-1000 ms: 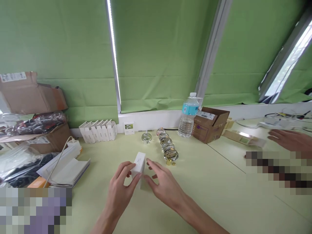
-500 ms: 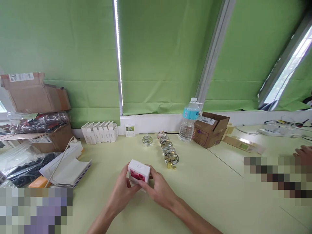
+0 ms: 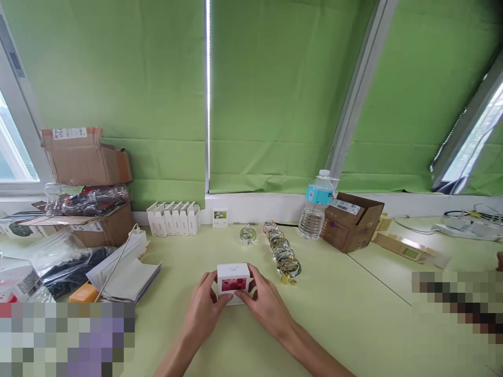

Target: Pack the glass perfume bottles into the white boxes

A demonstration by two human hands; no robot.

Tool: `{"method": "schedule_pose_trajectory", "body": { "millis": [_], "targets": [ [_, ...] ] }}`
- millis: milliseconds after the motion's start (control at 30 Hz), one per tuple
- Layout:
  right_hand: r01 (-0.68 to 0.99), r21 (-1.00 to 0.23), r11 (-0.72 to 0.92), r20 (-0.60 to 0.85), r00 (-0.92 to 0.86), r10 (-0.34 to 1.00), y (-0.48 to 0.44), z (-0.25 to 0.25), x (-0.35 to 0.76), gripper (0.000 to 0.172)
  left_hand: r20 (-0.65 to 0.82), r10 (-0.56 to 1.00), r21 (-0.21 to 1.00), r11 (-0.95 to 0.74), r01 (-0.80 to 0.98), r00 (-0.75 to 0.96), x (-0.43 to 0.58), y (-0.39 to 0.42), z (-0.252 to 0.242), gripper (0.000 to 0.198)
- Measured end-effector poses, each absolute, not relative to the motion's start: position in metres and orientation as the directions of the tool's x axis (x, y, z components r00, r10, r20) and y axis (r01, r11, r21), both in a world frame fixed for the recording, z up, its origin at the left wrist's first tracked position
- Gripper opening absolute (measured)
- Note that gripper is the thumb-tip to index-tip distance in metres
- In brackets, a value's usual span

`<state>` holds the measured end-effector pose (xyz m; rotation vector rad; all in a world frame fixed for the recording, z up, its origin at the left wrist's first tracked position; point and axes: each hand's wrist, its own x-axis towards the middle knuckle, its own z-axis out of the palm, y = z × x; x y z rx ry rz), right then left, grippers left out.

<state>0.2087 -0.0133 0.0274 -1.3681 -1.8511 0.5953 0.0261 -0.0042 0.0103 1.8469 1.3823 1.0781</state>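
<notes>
A small white box (image 3: 233, 280) with a red picture on its front stands on the pale green table (image 3: 353, 314) in front of me. My left hand (image 3: 204, 311) grips its left side with fingers curled round it. My right hand (image 3: 264, 303) holds its right side and lower front edge. Just beyond it to the right, a row of several round glass bottles with gold caps (image 3: 283, 252) runs away from me. A single glass bottle (image 3: 248, 234) stands apart to their left.
A row of white cartons (image 3: 174, 218) and a small card (image 3: 220, 217) line the back wall. A water bottle (image 3: 315, 205) and open brown box (image 3: 351, 221) stand at the right. Cardboard boxes (image 3: 84, 162), plastic bags and stacked white packets (image 3: 126, 267) crowd the left.
The box has been turned from edge-on to show its red front, and both hands have closed on it. The view has tilted. Another person's hand at the right has withdrawn.
</notes>
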Motion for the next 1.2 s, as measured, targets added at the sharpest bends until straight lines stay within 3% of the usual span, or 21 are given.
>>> {"method": "schedule_pose_trajectory", "body": {
  "millis": [100, 167, 300, 500, 633, 867, 1000, 1200],
  "targets": [
    [0.639, -0.681, 0.358, 0.334, -0.164, 0.928, -0.002, 0.029, 0.2, 0.061, 0.276, 0.955, 0.827, -0.294, 0.479, 0.109, 0.02, 0.004, 0.005, 0.041],
    [0.725, -0.551, 0.414, 0.387, -0.217, 0.896, 0.005, 0.031, 0.194, 0.073, 0.287, 0.954, 0.829, -0.293, 0.476, 0.087, 0.017, 0.009, 0.002, 0.043],
    [0.85, -0.204, 0.486, 0.449, -0.359, 0.818, 0.017, 0.036, 0.181, 0.063, 0.285, 0.957, 0.831, -0.273, 0.484, 0.051, 0.01, 0.017, -0.004, 0.048],
    [0.896, 0.014, 0.445, 0.456, -0.401, 0.794, 0.031, 0.044, 0.161, 0.061, 0.221, 0.975, 0.874, -0.192, 0.446, -0.014, 0.007, 0.025, -0.011, 0.055],
    [0.903, 0.146, 0.404, 0.387, -0.428, 0.817, 0.05, 0.051, 0.151, 0.056, 0.178, 0.98, 0.9, -0.125, 0.418, -0.091, 0.007, 0.03, -0.015, 0.059],
    [0.928, 0.206, 0.31, 0.335, -0.365, 0.869, 0.116, 0.07, 0.139, 0.057, 0.151, 0.985, 0.871, -0.091, 0.482, -0.087, 0.006, 0.028, -0.009, 0.052],
    [0.932, 0.221, 0.287, 0.272, -0.342, 0.9, 0.157, 0.088, 0.137, 0.033, 0.098, 0.994, 0.872, -0.064, 0.485, -0.045, 0.005, 0.027, -0.006, 0.045],
    [0.94, 0.227, 0.256, 0.186, -0.3, 0.936, 0.203, 0.116, 0.152, 0.031, 0.055, 0.998, 0.878, -0.036, 0.477, -0.025, 0.004, 0.028, -0.003, 0.036]
  ]
}}
